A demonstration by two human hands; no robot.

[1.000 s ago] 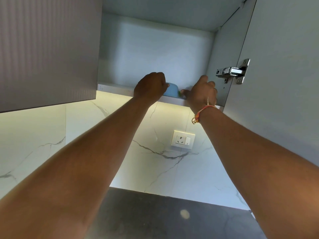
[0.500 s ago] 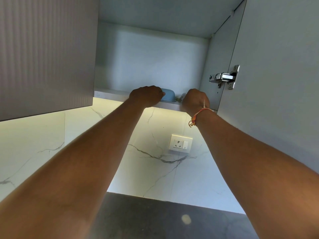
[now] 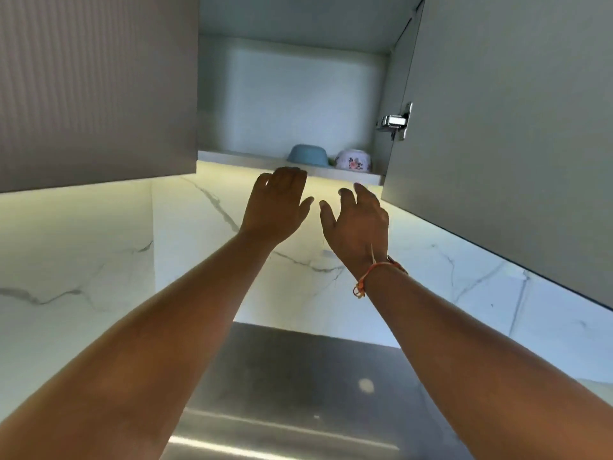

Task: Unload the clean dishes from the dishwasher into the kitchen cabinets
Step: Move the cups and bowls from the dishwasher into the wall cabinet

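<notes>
Blue bowl [image 3: 306, 155] and floral bowl [image 3: 353, 160] sat just beside each other at front edge of cabinet shelf [image 3: 238, 157], right end. Both apparently inverted, probably against dust. Left hand [image 3: 277, 204] and right hand [image 3: 360, 220] empty, fingers loose, just below shelf edge.

Warm under-cabinet glow — soft motion blur
</notes>
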